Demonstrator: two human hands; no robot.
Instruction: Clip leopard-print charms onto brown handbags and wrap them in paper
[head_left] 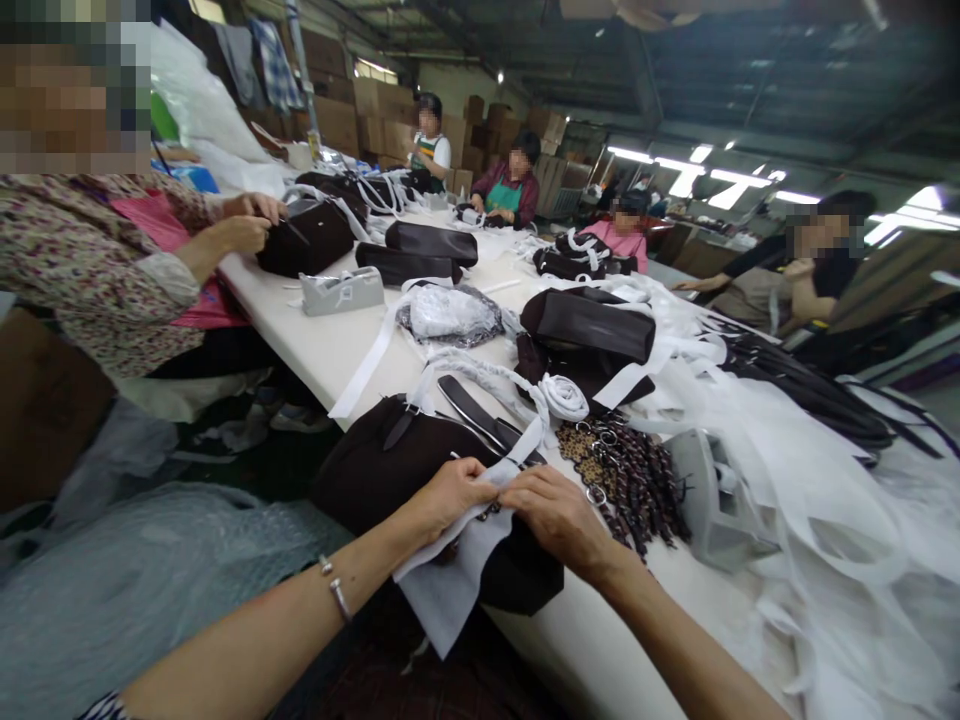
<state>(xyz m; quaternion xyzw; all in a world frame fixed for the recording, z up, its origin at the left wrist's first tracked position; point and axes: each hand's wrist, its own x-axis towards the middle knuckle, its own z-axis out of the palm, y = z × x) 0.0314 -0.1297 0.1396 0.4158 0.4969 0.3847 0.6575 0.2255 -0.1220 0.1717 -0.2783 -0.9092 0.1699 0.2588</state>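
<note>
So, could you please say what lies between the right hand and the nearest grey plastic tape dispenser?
In the head view, a heap of dark braided cords with metal rings lies between the right hand and the dispenser.

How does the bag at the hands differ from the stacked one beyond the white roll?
The near bag has both hands at it, pinching a white sheet; the stacked bag is untouched. The near bag sits at the table's edge; the stacked bag rests on another dark piece. Both are dark brown.
</note>
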